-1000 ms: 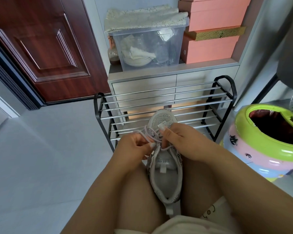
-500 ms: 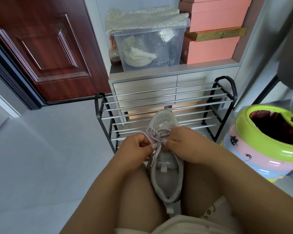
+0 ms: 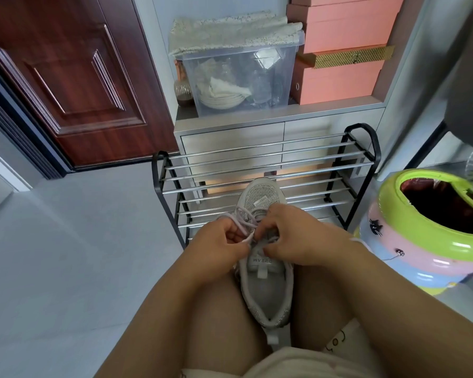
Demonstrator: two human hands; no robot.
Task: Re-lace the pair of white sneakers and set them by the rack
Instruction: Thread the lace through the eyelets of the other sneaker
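One white mesh sneaker [image 3: 266, 293] rests between my thighs, toe pointing away toward the shoe rack [image 3: 260, 173]. Its pale lace [image 3: 239, 221] loops out to the left above the tongue. My left hand [image 3: 219, 241] pinches the lace on the left side of the tongue. My right hand [image 3: 295, 236] lies over the eyelets on the right, fingers closed on the lace. The two hands nearly touch over the middle of the shoe. The second sneaker of the pair is not in view.
The black-framed rack with chrome bars stands against a grey drawer unit [image 3: 257, 137] carrying a clear storage bin [image 3: 241, 77] and pink boxes [image 3: 342, 47]. A green, pink and blue round container [image 3: 421, 236] sits close on the right. A dark wooden door [image 3: 71, 77] is at left; grey floor [image 3: 66, 255] spreads left.
Both hands have shifted slightly toward me along the shoe, and a lace loop now stands out to the left above my left hand.
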